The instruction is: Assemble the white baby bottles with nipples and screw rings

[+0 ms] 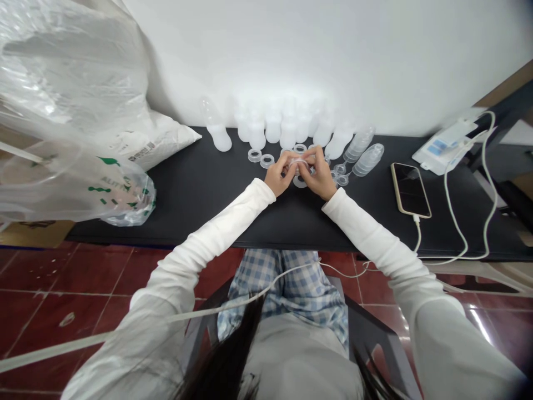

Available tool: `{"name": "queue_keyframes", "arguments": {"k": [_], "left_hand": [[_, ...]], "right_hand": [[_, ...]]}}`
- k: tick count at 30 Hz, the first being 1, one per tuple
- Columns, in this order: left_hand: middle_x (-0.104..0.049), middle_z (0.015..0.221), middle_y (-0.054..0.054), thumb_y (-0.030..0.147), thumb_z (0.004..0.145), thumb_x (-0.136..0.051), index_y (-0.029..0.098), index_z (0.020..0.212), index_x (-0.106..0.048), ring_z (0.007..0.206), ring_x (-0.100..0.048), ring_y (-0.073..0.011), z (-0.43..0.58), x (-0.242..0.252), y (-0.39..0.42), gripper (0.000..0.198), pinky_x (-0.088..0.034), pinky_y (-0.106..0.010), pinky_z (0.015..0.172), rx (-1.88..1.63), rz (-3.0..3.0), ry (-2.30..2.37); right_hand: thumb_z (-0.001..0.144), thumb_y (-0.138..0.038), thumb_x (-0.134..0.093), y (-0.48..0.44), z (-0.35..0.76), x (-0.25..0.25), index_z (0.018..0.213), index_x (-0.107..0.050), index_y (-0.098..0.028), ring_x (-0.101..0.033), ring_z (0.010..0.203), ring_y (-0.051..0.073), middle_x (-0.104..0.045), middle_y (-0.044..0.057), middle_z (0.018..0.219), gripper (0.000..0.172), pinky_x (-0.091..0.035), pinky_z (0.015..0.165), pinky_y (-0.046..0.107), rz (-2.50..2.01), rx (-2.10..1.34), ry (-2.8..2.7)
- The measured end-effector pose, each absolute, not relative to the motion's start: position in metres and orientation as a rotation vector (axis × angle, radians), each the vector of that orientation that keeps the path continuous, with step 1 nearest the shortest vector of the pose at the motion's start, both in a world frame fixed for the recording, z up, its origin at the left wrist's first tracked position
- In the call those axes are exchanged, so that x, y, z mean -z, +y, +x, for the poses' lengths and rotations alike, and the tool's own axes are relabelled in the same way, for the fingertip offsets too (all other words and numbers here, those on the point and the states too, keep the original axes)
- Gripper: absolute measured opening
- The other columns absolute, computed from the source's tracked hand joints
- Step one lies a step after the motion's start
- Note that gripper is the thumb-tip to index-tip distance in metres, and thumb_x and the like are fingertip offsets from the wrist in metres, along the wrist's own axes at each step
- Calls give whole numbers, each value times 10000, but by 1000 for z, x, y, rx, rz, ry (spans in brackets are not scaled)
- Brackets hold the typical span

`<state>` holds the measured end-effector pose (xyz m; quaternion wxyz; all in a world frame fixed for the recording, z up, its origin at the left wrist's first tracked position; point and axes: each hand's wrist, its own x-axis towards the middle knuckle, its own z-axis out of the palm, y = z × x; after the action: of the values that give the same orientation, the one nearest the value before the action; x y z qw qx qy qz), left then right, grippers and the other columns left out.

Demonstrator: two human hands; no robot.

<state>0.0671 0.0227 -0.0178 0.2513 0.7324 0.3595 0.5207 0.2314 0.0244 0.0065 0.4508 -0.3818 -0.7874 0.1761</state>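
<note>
My left hand [280,174] and my right hand [320,172] meet over the middle of the black table [200,194]. Both pinch a small clear silicone piece [298,161] between their fingertips. A clear ring [300,181] lies on the table just below the hands. Two more clear rings [260,158] lie to the left of my left hand. Behind the hands stands a row of translucent white silicone bottles [272,130] against the wall. Several clear funnel-shaped parts [361,158] lie to the right of my right hand.
A phone [410,189] lies face up at the right, plugged into a white cable [453,222]. A white box [444,145] sits at the far right. Large clear plastic bags [70,111] fill the table's left end. Red tiled floor lies below.
</note>
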Motion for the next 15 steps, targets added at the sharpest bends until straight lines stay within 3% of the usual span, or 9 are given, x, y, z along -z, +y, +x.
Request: {"name": "queue_keyframes", "arguments": {"k": [5,9,15], "left_hand": [[-696,878,-51,600,1013,-420,211,1077,-571,710,-661,-146,68,19,24,423,-546,-295,650,-1432,2033,1032],[-673,847,-24,503,1027,-455,222,1094,-581,622,-591,-121,69,19,27,315,-526,-292,630,-1438,2076,1072],[-613,873,-17,472,1007,-514,240,1112,-535,682,-587,-129,71,22,31,256,-524,-305,665,-1417,2066,1041]], "right_hand": [[990,-682,-370,24,231,-6,1060,-478,-264,-609,614,200,-648,9,721,438,-577,654,426,-950,-410,-1981],[997,-682,-347,29,234,1,1130,-472,-239,-646,640,213,-677,42,788,479,-592,656,437,-930,-394,-2021],[1017,-656,-297,36,243,2,1232,-432,-228,-702,830,248,-690,99,974,497,-605,793,479,-881,-410,-2134]]}}
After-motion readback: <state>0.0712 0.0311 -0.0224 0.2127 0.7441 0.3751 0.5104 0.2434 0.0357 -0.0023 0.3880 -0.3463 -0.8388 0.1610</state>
